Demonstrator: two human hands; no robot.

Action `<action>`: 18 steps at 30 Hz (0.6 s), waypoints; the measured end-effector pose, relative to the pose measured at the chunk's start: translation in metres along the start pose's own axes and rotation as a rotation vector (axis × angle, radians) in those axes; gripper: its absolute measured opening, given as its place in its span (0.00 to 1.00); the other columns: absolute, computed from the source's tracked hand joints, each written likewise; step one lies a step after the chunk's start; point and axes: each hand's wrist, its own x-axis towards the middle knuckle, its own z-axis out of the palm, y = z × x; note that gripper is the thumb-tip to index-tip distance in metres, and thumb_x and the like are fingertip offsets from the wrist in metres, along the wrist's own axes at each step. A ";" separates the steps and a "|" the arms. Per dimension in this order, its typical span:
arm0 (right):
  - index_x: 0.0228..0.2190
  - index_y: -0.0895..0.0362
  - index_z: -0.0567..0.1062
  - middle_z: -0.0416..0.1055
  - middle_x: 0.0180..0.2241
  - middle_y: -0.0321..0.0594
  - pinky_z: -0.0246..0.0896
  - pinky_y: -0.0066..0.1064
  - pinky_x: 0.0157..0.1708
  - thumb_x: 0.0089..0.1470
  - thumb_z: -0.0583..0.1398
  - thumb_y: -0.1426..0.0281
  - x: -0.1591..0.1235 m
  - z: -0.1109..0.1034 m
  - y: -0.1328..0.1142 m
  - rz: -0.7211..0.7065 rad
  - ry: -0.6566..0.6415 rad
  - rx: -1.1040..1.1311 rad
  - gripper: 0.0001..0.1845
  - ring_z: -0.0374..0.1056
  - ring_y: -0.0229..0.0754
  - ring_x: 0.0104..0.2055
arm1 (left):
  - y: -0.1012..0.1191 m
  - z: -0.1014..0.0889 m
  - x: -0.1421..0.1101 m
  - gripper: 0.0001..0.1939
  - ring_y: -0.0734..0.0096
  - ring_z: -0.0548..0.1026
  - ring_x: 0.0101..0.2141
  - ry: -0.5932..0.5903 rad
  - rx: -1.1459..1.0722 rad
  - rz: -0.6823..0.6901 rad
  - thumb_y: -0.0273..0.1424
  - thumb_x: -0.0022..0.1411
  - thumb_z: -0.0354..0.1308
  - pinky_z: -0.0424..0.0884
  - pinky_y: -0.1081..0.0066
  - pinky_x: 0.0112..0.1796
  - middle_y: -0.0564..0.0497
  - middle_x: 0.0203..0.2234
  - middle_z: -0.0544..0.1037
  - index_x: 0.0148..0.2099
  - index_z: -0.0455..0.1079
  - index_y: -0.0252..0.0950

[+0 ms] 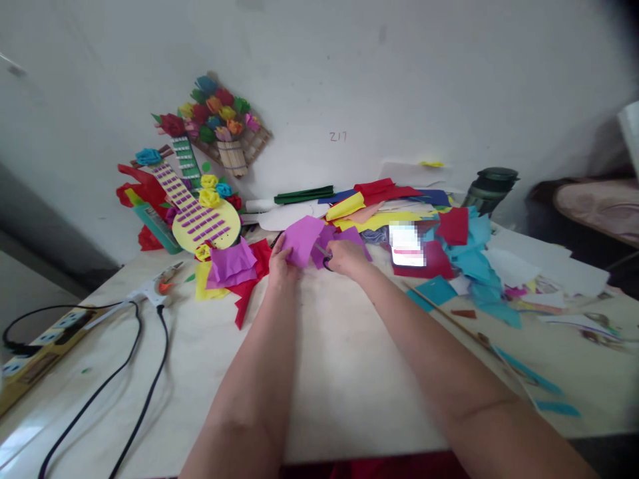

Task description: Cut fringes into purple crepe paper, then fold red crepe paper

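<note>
My left hand (280, 264) is closed on a sheet of purple paper (302, 239), holding it up above the table. My right hand (345, 257) is closed round a pair of scissors (323, 256), with the blades at the purple sheet's right edge. More purple scraps (349, 236) lie just behind that hand. Both forearms reach out over the pale tabletop (319, 372).
Folded purple, yellow and red paper (234, 266) lies left of my hands. A heap of coloured sheets (449, 246) and a phone (407, 246) sit right. A glue gun (160, 285), cables and a power strip (44, 342) lie left. Paper crafts (200, 213) lean on the wall; a dark bottle (486, 187) stands behind.
</note>
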 end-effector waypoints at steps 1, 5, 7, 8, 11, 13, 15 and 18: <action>0.41 0.56 0.73 0.73 0.40 0.49 0.60 0.35 0.35 0.43 0.60 0.72 0.001 -0.002 0.003 0.001 0.013 0.014 0.19 0.69 0.53 0.42 | 0.001 0.000 0.000 0.30 0.68 0.71 0.47 0.005 -0.005 -0.007 0.17 0.48 0.50 0.71 0.70 0.45 0.50 0.49 0.72 0.54 0.66 0.42; 0.40 0.56 0.73 0.73 0.39 0.48 0.60 0.35 0.36 0.44 0.59 0.72 0.006 -0.010 0.017 0.042 0.122 0.040 0.18 0.68 0.52 0.42 | 0.002 -0.001 -0.001 0.31 0.69 0.70 0.48 0.003 -0.053 -0.022 0.17 0.48 0.50 0.71 0.71 0.45 0.53 0.51 0.70 0.54 0.66 0.43; 0.41 0.57 0.73 0.73 0.39 0.50 0.60 0.36 0.37 0.45 0.58 0.72 0.007 -0.012 0.024 0.112 0.174 0.037 0.18 0.68 0.52 0.42 | 0.002 0.000 -0.002 0.31 0.68 0.70 0.48 -0.002 -0.081 -0.029 0.17 0.48 0.50 0.71 0.71 0.45 0.52 0.51 0.70 0.54 0.66 0.42; 0.41 0.59 0.72 0.73 0.38 0.52 0.60 0.36 0.37 0.46 0.58 0.73 0.008 -0.011 0.029 0.146 0.195 0.031 0.17 0.68 0.52 0.41 | 0.003 0.000 -0.003 0.31 0.68 0.70 0.48 -0.009 -0.086 -0.032 0.16 0.48 0.50 0.71 0.71 0.45 0.52 0.51 0.71 0.54 0.66 0.42; 0.42 0.63 0.72 0.72 0.37 0.56 0.61 0.38 0.37 0.47 0.57 0.75 0.009 -0.005 0.040 0.213 0.235 0.008 0.17 0.69 0.53 0.40 | 0.003 0.001 -0.004 0.30 0.69 0.70 0.48 -0.046 -0.045 -0.035 0.17 0.48 0.50 0.70 0.72 0.45 0.52 0.51 0.70 0.53 0.67 0.42; 0.41 0.64 0.73 0.72 0.37 0.58 0.61 0.38 0.37 0.47 0.57 0.76 0.009 0.001 0.046 0.229 0.221 -0.013 0.16 0.69 0.53 0.40 | 0.003 0.001 -0.005 0.30 0.69 0.71 0.48 -0.081 -0.008 -0.030 0.17 0.47 0.50 0.70 0.72 0.45 0.52 0.51 0.70 0.52 0.67 0.42; 0.39 0.66 0.74 0.72 0.36 0.59 0.62 0.39 0.37 0.46 0.57 0.77 0.008 0.006 0.050 0.236 0.173 -0.033 0.15 0.70 0.53 0.40 | 0.003 0.001 -0.005 0.30 0.69 0.71 0.47 -0.117 0.000 -0.024 0.17 0.46 0.51 0.70 0.72 0.45 0.51 0.51 0.70 0.52 0.68 0.42; 0.37 0.67 0.75 0.72 0.37 0.61 0.62 0.39 0.37 0.45 0.58 0.77 0.007 0.010 0.050 0.250 0.134 -0.064 0.14 0.69 0.54 0.41 | 0.001 0.002 -0.006 0.30 0.67 0.72 0.45 -0.168 -0.013 -0.017 0.17 0.43 0.53 0.70 0.71 0.44 0.50 0.49 0.72 0.50 0.69 0.41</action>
